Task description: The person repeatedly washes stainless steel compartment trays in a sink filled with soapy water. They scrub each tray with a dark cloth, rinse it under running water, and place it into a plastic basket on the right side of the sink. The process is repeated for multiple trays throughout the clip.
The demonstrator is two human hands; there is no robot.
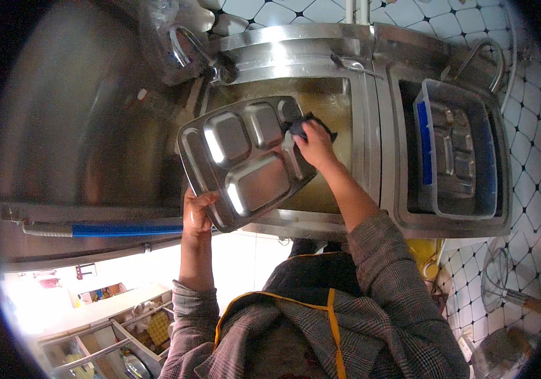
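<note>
A stainless steel compartment tray [257,182] is held tilted above a metal sink basin [337,189] with brownish water in it. My left hand [198,211] grips the tray's lower left edge, thumb on the upper face. At the tray's right end, my right hand [315,142] presses a dark scrubbing cloth or pad [301,127] against the small compartments. Most of that pad is covered by my fingers.
A clear plastic bin [486,189] with similar metal trays [455,147] sits in the right sink. Curved faucets [183,35] rise behind the basins. A ladle-like utensil [356,65] lies on the back ledge. A blue-and-white handle [123,230] rests along the left counter's front.
</note>
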